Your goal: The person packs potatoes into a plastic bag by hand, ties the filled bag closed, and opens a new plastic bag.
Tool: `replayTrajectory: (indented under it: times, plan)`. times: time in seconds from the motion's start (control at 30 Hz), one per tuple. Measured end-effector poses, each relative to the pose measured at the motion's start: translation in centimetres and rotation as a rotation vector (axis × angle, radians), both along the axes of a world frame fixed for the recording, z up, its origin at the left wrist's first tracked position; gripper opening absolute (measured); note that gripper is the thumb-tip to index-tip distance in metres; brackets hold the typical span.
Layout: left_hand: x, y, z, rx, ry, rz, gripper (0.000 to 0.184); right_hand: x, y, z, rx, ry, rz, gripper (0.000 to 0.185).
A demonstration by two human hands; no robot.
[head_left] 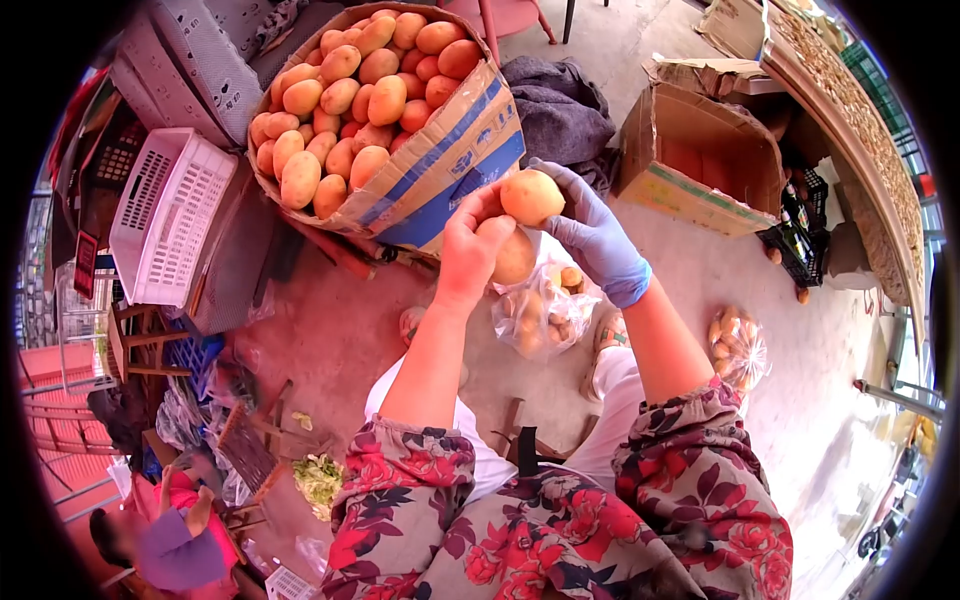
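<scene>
My left hand [474, 245] is bare and closed round a yellow-orange mango [513, 257]. My right hand [598, 240], in a blue glove, grips a second mango [532, 197] just above and touching the first. Ahead of my left hand stands a large cardboard box [440, 160] heaped with orange mangoes [387, 99]. Below both hands, a clear plastic bag [533, 318] with several yellow-brown fruits rests on the floor between my feet.
An open cardboard box [700, 195] stands at the right, beside dark cloth [560, 110]. A second filled bag [737, 348] lies on the floor at right. White crates [175, 220] are at left. Another person [180, 545] is at lower left, near leafy scraps [318, 482].
</scene>
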State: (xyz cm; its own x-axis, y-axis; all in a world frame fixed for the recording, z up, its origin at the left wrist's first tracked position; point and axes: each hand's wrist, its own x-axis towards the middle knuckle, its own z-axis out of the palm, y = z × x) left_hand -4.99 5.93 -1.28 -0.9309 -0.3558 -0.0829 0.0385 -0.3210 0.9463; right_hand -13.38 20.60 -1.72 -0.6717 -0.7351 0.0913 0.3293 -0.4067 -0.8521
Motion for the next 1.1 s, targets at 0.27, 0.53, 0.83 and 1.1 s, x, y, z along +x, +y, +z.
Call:
replayTrajectory:
  times: [0.27,0.53,0.83,1.1]
  plan:
    - [0.4,0.4,1.2,-0.259,0.104,-0.053,0.049,0.5,-0.6,-0.8,-0.012,0.256,-0.121,0.068]
    - [0.8,0.5,1.1,-0.321,0.194,-0.004,0.039,0.6,0.2,0.4,0.271,0.510,-0.176,0.063]
    - [-0.3,-1.1,-2.1,0.715,-0.259,0.129,0.033,1.0,-0.1,0.3,0.081,0.120,0.023,0.066]
    - [0.6,-0.4,-0.6,0.365,-0.148,-0.214,0.042,-0.5,0.2,-0.4,0.035,-0.447,-0.026,0.059]
